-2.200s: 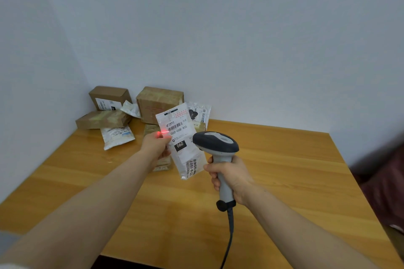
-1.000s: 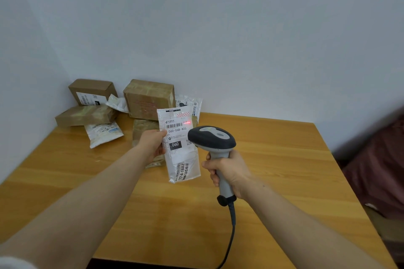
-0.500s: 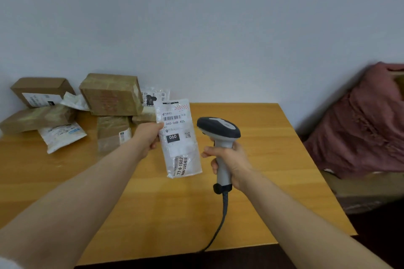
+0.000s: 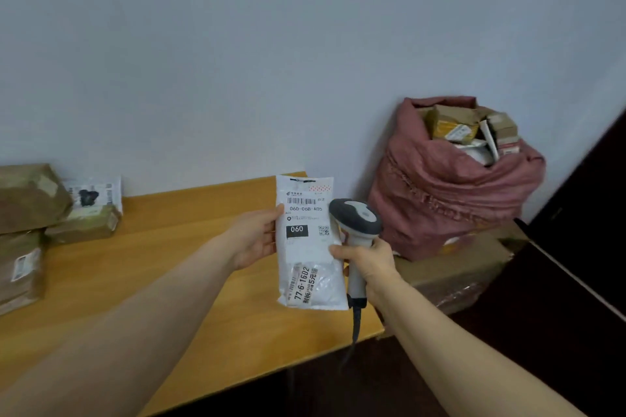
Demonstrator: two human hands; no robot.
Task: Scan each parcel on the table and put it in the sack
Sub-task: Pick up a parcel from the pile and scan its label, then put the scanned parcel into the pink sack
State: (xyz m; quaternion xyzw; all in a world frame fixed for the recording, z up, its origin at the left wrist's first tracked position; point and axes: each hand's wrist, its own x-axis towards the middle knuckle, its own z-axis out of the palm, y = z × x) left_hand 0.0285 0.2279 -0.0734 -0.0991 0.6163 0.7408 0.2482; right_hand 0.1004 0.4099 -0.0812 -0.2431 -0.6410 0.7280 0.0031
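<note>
My left hand (image 4: 254, 238) holds a white plastic mailer parcel (image 4: 309, 247) upright by its left edge, label facing me, above the right end of the wooden table (image 4: 162, 264). Just right of it, my right hand (image 4: 364, 262) grips the handle of a grey barcode scanner (image 4: 355, 218), whose cable hangs down past the table edge. No red scan light shows on the label. A dark red sack (image 4: 450, 189) stands open to the right of the table, with several parcels inside.
Brown boxes (image 4: 30, 196) and a white mailer (image 4: 95, 195) are piled at the table's far left against the wall. The sack rests on a taped cardboard box (image 4: 454, 271) on the floor. A dark panel (image 4: 582, 230) rises at the far right.
The view has swung to the right, bringing the sack fully into sight. Both hands have moved right with the mailer and scanner to the table's right end. The red scan light is gone.
</note>
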